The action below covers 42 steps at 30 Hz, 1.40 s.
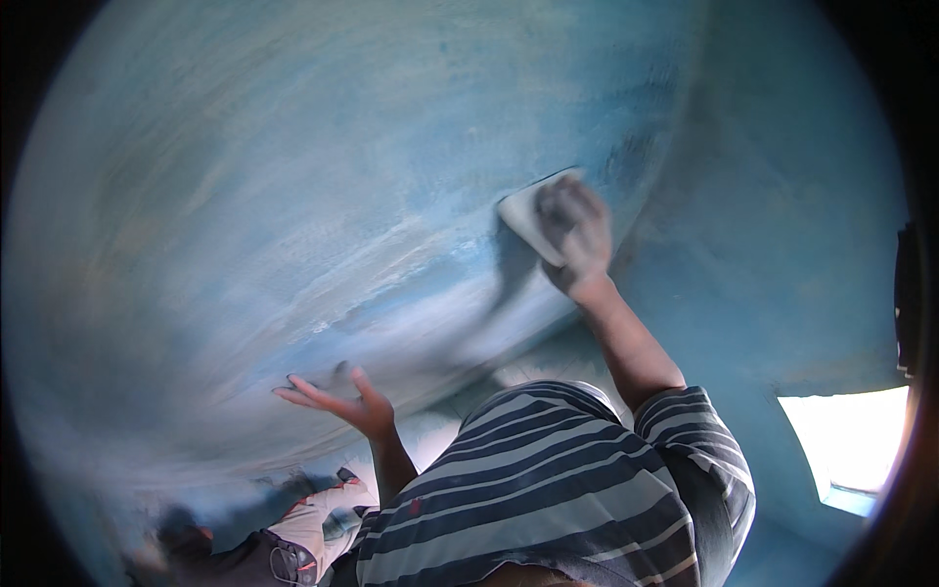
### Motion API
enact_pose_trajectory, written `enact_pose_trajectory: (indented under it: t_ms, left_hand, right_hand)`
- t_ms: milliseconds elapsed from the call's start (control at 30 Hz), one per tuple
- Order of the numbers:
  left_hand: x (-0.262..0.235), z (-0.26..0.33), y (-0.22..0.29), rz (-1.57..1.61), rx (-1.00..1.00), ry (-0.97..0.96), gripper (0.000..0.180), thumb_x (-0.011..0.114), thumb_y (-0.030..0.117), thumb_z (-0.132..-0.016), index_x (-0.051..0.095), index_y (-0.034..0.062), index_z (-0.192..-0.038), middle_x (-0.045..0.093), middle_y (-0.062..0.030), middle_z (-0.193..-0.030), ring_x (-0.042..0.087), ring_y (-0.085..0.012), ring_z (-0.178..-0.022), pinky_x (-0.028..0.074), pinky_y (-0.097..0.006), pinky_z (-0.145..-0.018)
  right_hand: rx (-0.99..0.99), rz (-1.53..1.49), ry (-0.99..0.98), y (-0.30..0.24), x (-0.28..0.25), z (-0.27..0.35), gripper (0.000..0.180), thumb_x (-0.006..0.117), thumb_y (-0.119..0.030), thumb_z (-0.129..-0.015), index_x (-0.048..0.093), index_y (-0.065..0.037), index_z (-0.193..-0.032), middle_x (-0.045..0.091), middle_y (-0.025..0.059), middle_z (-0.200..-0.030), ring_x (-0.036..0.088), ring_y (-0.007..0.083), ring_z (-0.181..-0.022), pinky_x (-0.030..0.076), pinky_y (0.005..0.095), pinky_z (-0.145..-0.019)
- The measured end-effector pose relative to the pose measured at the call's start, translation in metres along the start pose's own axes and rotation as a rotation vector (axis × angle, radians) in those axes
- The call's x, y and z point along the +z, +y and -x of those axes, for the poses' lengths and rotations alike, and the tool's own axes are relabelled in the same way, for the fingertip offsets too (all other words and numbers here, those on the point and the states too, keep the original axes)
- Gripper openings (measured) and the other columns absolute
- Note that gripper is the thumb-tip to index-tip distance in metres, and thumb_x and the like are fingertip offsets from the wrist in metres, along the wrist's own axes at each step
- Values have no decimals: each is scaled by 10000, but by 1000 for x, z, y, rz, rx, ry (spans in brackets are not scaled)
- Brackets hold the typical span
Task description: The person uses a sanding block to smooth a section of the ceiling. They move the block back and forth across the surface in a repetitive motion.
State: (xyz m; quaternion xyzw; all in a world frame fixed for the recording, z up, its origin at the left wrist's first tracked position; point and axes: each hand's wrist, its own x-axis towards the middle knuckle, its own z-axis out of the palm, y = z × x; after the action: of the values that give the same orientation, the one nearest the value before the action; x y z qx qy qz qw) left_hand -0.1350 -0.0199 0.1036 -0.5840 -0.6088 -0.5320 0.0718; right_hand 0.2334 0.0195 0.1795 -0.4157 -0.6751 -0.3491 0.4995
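I am viewing a large blue-painted wall (293, 176) that is filling the frame from 9 o'clock through 1 o'clock; its surface is showing pale, worn streaks running toward the centre. A second blue wall face (782, 225) is occupying the 3 o'clock side and is meeting the first along a shaded corner line.

At 5 o'clock, I am looking down on a striped shirt (558, 489) in grey and dark blue bands, covering the person's torso and right shoulder. At 7 o'clock, light trousers (323, 523) are showing, with a dark shoe-like shape below them that is too blurred to identify.

At 4 o'clock near the rim, a bright opening (851, 440) is letting in overexposed light.

The right hand (577, 240) is reaching up at 1 o'clock from centre. It is gripping a flat, pale rectangular pad (523, 215) and is pressing it against the wall. The pad is lying flat on the wall, just left of the corner line, with the fingers wrapping over its right edge. The hand is motion-blurred.

The left hand (342, 401) is sitting at 7 o'clock from centre. It is released, with fingers spread and extended to the left, the fingertips touching or nearly touching the wall; I cannot tell which. It is grasping nothing.
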Motion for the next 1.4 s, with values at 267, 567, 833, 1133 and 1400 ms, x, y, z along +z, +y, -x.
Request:
enact_pose_trajectory:
  t_ms: [267, 567, 833, 1133, 1400]
  left_hand:
    - [22, 12, -14, -186, 57, -219, 1388, 814, 526, -811, -206, -45, -1559, -268, -430, -1557, -251, -566, -1472, -80, -717, -1134]
    - [33, 18, -24, -204, 79, -224, 1476, 856, 574, -740, -207, -35, -1563, -308, -427, -1540, -290, -562, -1457, -98, -735, -1114]
    - [22, 19, 31, -52, 3, -207, 1388, 862, 475, -771, -150, 7, -1597, -249, -373, -1599, -199, -539, -1501, -35, -708, -1155]
    - [7, 62, 41, 44, -132, -354, 1249, 825, 363, -806, -64, 46, -1624, -159, -343, -1640, -100, -490, -1542, 22, -627, -1207]
    - [15, 57, 8, 25, -88, -243, 1142, 753, 312, -874, -63, 26, -1619, -152, -345, -1639, -84, -491, -1543, 30, -627, -1208]
  right_hand:
    - [256, -92, 158, 33, 1, 16, 251, 633, 107, -782, 647, 27, -1019, 638, 197, -1197, 615, 413, -1119, 492, 482, -953]
    - [165, -124, 177, 41, -3, 24, 223, 674, 55, -828, 659, 22, -1048, 645, 190, -1206, 632, 388, -1096, 513, 464, -961]
    - [301, 120, 93, 57, -27, 37, 341, 571, 98, -786, 677, 7, -1097, 615, 194, -1260, 618, 365, -1141, 494, 438, -973]
    - [430, -56, 163, 49, -13, 32, 216, 637, 74, -803, 716, 1, -990, 628, 174, -1228, 619, 348, -1104, 524, 424, -917]
    - [401, 81, 323, 41, 10, 27, 222, 697, 68, -785, 723, -44, -976, 679, 151, -1195, 639, 316, -1111, 523, 417, -935]
